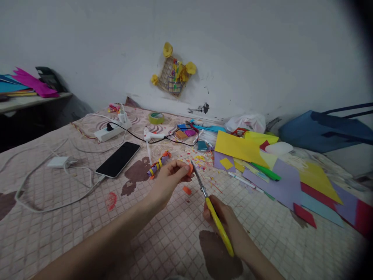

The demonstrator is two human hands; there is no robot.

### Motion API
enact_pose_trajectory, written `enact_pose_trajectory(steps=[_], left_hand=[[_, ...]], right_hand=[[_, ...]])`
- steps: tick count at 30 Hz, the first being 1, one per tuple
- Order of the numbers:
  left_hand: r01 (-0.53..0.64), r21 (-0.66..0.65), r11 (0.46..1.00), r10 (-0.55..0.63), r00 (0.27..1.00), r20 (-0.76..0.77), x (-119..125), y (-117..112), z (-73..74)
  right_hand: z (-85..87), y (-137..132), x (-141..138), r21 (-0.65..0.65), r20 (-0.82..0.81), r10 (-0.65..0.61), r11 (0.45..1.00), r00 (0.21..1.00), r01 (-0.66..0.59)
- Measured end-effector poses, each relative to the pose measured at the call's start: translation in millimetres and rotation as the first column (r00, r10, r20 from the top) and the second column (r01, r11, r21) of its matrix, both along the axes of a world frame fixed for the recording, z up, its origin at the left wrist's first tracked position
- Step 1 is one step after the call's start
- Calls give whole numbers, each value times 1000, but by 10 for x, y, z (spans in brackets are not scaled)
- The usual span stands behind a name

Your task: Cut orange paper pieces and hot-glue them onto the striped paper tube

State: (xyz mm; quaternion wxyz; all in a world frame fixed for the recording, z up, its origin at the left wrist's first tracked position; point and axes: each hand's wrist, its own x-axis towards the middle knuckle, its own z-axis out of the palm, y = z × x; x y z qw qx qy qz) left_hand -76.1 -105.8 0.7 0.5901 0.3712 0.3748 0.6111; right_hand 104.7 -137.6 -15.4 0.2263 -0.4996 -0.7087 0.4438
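Observation:
Between the fingertips of my left hand [171, 177] is pinched a small piece of orange paper [190, 169]. My right hand [223, 214] is closed around the yellow handles of a pair of scissors [217, 221], whose metal blades point away from me and reach up beside the orange paper. Whether the blades touch the paper I cannot tell. Below my left fingertips another orange paper scrap [187, 190] lies on the patterned cloth. A purple paper roll with yellow and orange strips [159, 165] rests just behind my left hand.
Coloured paper sheets [281, 182] and a green marker [265, 171] spread over the right side. At left are a phone [119, 159], a white charger [60, 162], cables and a power strip [112, 131]. A glue gun [154, 135] and a tape roll [156, 118] lie farther back.

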Motion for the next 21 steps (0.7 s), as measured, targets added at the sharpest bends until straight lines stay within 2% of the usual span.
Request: enact_pose_trajectory(steps=[6,11,16,21], left_hand=[[45,-34,998,-46,999,-20,5,-15,47],[73,-55,996,-76,996,-39,10,-25,33],[68,-22,997,-69,996,-54,-3,-19,41],[47,-19,999,-49,997,-60,-22,-9,85]], right_hand=[[-18,14,2,-77,-120,-16,997,993,7],[-14,-2,18,-59,-248,25,997,968,-41],[90,-43,7,-21,-164,72,997,984,-76],[156,-61,-20,-7,-108,64,998,992,-65]])
